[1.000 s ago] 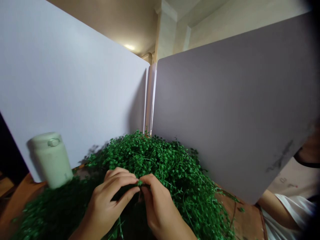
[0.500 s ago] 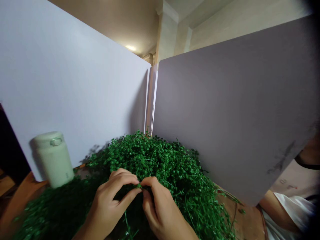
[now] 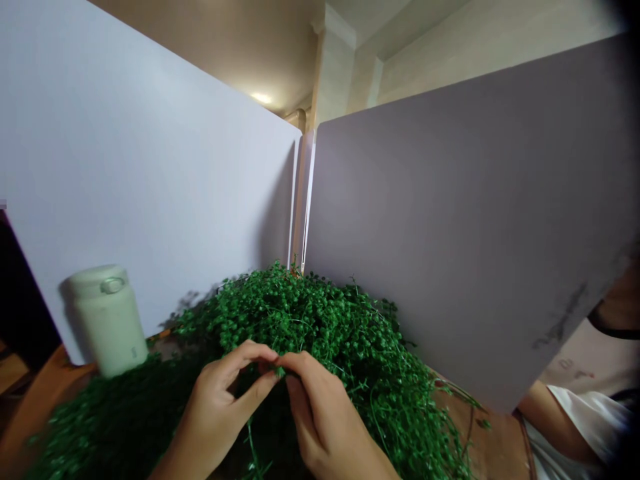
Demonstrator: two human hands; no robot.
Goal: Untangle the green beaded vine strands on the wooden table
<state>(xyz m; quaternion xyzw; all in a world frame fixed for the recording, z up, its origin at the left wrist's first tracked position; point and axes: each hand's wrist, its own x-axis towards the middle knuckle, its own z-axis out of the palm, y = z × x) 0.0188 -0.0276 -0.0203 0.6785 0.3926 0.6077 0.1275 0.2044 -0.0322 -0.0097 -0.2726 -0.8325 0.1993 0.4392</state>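
Observation:
My left hand (image 3: 215, 403) is closed in a pinch, thumb and forefinger together on a small green sprig (image 3: 280, 372). Fingertips of my right hand (image 3: 327, 410) meet it there and are closed at the same sprig, their hold partly hidden behind the forefinger. Below my left thumb a thin green stem (image 3: 251, 443) hangs down; whether it joins the sprig I cannot tell. Both hands are in front of a large heap of small-leaved green stems (image 3: 320, 313), which spreads around them to both sides.
A pale green bottle (image 3: 113, 327) with a lid stands at the left behind the greenery. Two upright panels, a white one (image 3: 165, 167) and a grey one (image 3: 450, 220), meet behind the heap. Brown table surface (image 3: 493, 443) shows at right, near another person's arm (image 3: 555, 420).
My fingers have shifted slightly at the sprig, the right forefinger now reaching further over it. The heap and the bottle stay where they were.

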